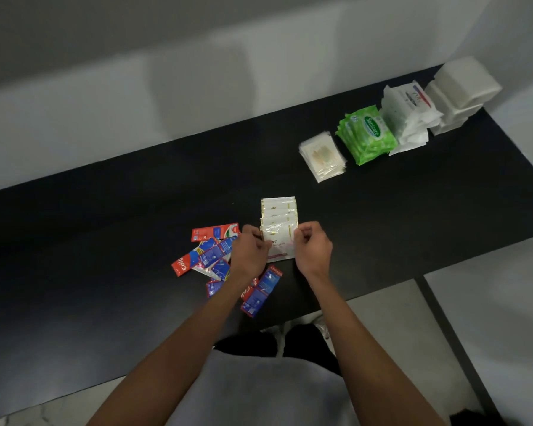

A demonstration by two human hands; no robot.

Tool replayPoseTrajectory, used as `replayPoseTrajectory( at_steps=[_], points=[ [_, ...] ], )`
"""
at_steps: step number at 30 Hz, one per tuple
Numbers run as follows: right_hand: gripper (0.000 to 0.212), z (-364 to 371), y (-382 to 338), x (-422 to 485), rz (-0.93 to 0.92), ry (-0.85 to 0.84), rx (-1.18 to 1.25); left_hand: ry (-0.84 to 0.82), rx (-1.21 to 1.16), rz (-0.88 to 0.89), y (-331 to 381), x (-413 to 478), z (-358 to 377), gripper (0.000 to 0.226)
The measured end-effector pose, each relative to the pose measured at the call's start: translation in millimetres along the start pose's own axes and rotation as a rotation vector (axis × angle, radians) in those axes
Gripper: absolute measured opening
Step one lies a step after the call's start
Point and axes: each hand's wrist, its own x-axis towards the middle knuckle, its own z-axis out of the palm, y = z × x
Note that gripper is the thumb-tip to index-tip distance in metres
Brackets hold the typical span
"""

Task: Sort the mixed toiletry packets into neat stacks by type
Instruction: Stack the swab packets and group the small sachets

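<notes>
A fanned row of white sachets with gold trim [279,215] lies on the black table [105,241] at the centre. My left hand [249,253] and my right hand [312,249] pinch the two sides of the nearest white sachet [279,241]. Several red and blue toothpaste sachets [211,255] lie in a loose heap to the left, partly under my left forearm. Two more of them [262,290] lie between my forearms, near the table's front edge.
At the back right stand sorted piles: clear packets [322,155], green wipe packs [366,133], white sachets [408,118] and a tall stack of white pads [462,93]. A wall runs behind the table. The table's front edge is just below my wrists.
</notes>
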Motion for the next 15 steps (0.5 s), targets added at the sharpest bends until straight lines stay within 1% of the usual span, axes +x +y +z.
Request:
replayPoseTrajectory(
  at_steps=[3,4,9,11,13,15],
  points=[
    [0.002,7.3,2.1,-0.9,-0.007,-0.002,-0.085,-0.018,0.119,0.041,-8.8,5.7,6.4,0.019],
    [0.003,8.2,2.5,-2.0,0.003,-0.007,-0.107,-0.024,0.132,0.038,-10.3,6.3,8.4,0.02],
    [0.009,5.2,0.9,-5.7,0.03,0.01,-0.133,-0.013,0.094,0.006,-9.4,5.4,10.9,0.04],
    [0.019,4.0,-0.9,-6.1,0.039,-0.005,-0.161,-0.013,0.115,0.013,-9.2,6.8,10.6,0.046],
    [0.029,4.8,-1.3,-4.9,0.038,-0.04,-0.193,-0.018,0.09,0.013,-7.1,7.1,10.3,0.058],
    [0.032,7.4,-0.5,-2.7,0.027,-0.055,-0.215,-0.015,0.048,0.03,-4.8,8.6,10.6,0.071]
  ],
)
